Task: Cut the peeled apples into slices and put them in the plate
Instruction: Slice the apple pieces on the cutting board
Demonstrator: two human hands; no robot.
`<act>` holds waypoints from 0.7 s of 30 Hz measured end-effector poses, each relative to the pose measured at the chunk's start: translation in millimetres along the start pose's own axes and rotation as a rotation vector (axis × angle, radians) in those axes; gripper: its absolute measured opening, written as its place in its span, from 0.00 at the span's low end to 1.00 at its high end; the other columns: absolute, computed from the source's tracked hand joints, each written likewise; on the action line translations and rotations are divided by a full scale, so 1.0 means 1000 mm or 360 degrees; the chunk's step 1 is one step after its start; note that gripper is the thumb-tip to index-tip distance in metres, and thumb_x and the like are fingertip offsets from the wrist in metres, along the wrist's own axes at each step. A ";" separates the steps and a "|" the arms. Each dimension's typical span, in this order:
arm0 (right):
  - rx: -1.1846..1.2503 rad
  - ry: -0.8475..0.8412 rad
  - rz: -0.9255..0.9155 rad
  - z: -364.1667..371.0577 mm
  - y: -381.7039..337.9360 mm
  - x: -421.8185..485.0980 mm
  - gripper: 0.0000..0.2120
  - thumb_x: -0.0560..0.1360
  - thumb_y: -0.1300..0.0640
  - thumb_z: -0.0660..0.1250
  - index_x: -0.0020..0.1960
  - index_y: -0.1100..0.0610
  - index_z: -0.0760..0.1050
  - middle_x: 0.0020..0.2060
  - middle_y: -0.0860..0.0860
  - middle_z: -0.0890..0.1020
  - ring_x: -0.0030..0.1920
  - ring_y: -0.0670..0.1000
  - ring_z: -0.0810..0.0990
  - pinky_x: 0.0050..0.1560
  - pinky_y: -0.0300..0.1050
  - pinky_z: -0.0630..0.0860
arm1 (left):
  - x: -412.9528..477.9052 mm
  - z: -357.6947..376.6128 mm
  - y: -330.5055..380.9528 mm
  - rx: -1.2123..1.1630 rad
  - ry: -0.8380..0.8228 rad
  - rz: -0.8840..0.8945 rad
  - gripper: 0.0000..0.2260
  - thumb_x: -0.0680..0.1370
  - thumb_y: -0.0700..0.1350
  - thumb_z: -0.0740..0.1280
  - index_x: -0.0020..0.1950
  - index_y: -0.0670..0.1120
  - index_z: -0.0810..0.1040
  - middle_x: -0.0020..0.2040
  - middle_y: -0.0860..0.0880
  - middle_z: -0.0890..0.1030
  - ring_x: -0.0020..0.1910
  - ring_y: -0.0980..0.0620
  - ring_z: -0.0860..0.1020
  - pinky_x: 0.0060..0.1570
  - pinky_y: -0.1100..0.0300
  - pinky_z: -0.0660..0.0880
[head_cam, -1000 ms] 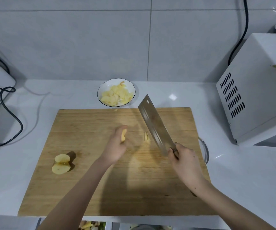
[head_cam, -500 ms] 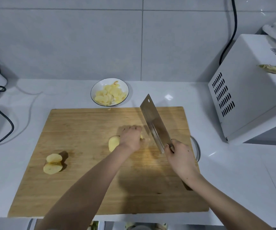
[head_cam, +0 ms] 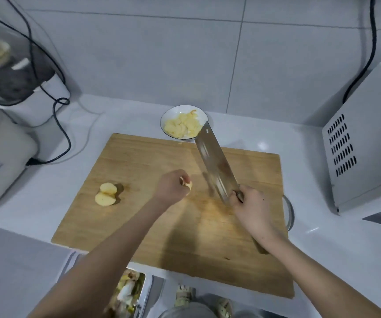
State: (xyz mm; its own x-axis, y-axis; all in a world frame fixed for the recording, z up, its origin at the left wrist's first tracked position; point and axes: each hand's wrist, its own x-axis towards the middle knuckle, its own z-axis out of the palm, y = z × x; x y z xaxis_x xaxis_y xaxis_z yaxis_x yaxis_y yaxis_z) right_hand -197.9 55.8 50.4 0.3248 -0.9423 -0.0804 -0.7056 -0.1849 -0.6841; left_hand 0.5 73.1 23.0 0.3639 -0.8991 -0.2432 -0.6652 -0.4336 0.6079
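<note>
My left hand [head_cam: 172, 191] is over the middle of the cutting board [head_cam: 139, 161]. Its grip is curled round a small piece of apple [head_cam: 186, 182]. Only a bit of it peeks out by the fingers. My right hand [head_cam: 251, 207] has a tight grip on the handle of the big knife [head_cam: 214, 164]. The blade is tilted and its tip points toward the plate [head_cam: 173, 112]. I cannot tell if the blade touches the board.

The plate sits on the counter [head_cam: 249, 125], just past the far edge of the board. It already has a pile of apple slices [head_cam: 181, 128] in it, so I think a good part of the job is done.

Some is left. A chunk of peeled apple [head_cam: 106, 195] waits on the left side of the board, well apart from my hands. I think I must slice the piece in my hand, then that chunk, and put all the slices in the plate.
</note>
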 end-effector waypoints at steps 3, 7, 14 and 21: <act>0.0001 -0.0127 -0.0116 0.018 -0.023 0.004 0.15 0.76 0.59 0.61 0.31 0.57 0.66 0.24 0.47 0.69 0.26 0.46 0.68 0.27 0.37 0.64 | -0.031 -0.034 -0.031 -0.0055 -0.0003 -0.0131 0.05 0.71 0.36 0.68 0.44 0.45 0.79 0.38 0.52 0.75 0.39 0.53 0.72 0.35 0.64 0.67; -0.0016 -0.0295 -0.0330 0.047 -0.055 -0.002 0.14 0.76 0.58 0.61 0.32 0.60 0.67 0.26 0.50 0.68 0.29 0.53 0.69 0.29 0.46 0.58 | -0.090 -0.068 -0.076 0.0049 -0.0201 -0.0428 0.05 0.71 0.37 0.68 0.43 0.46 0.78 0.40 0.53 0.75 0.36 0.57 0.72 0.33 0.67 0.68; -0.0019 -0.0454 -0.0527 0.086 -0.083 -0.020 0.18 0.75 0.56 0.62 0.30 0.57 0.60 0.25 0.53 0.69 0.29 0.59 0.75 0.28 0.45 0.62 | -0.163 -0.081 -0.140 0.0080 -0.0435 -0.0848 0.08 0.73 0.40 0.63 0.48 0.44 0.81 0.41 0.49 0.81 0.39 0.52 0.80 0.36 0.66 0.74; 0.0004 -0.0465 -0.0475 0.078 -0.072 -0.020 0.19 0.77 0.58 0.61 0.30 0.56 0.58 0.24 0.52 0.66 0.25 0.54 0.68 0.28 0.44 0.59 | -0.136 -0.078 -0.140 0.0071 -0.0072 -0.0694 0.09 0.77 0.42 0.62 0.52 0.42 0.80 0.41 0.52 0.78 0.39 0.54 0.77 0.40 0.65 0.73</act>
State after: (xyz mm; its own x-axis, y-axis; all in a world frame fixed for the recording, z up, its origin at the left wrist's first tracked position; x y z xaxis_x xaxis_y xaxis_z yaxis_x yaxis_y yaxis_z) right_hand -104.8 110.1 44.5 0.6800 -0.7288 -0.0804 -0.5521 -0.4368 -0.7102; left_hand 95.2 260.3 30.3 0.5887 -0.6326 -0.5033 -0.4836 -0.7745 0.4079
